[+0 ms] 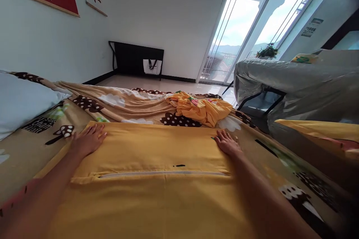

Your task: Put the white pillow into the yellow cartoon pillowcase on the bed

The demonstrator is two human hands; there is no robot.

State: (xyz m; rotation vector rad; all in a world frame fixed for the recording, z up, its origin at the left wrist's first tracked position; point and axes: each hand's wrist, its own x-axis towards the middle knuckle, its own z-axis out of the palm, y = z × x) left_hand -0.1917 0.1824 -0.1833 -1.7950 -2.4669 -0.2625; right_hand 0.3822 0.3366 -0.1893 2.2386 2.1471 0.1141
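A yellow fabric cover (157, 142) with a pale zipper (165, 173) across it lies spread on the patterned bed blanket (131, 106). My left hand (88, 140) rests flat on the cover's far left corner, fingers stretched out. On the far right corner lies my right hand (227, 142), palm down with its fingers extended. Just beyond the cover sits a crumpled yellow cloth (206, 110) with a printed pattern. The near part of the cover runs out of view toward me.
At the left is a white pillow (25, 101). A plastic-covered table (291, 76) stands at the right, bearing a potted plant (267, 51). More yellow fabric (322, 132) shows at the right edge. A black folded frame (131, 58) leans by the far wall, near a white bag (152, 67).
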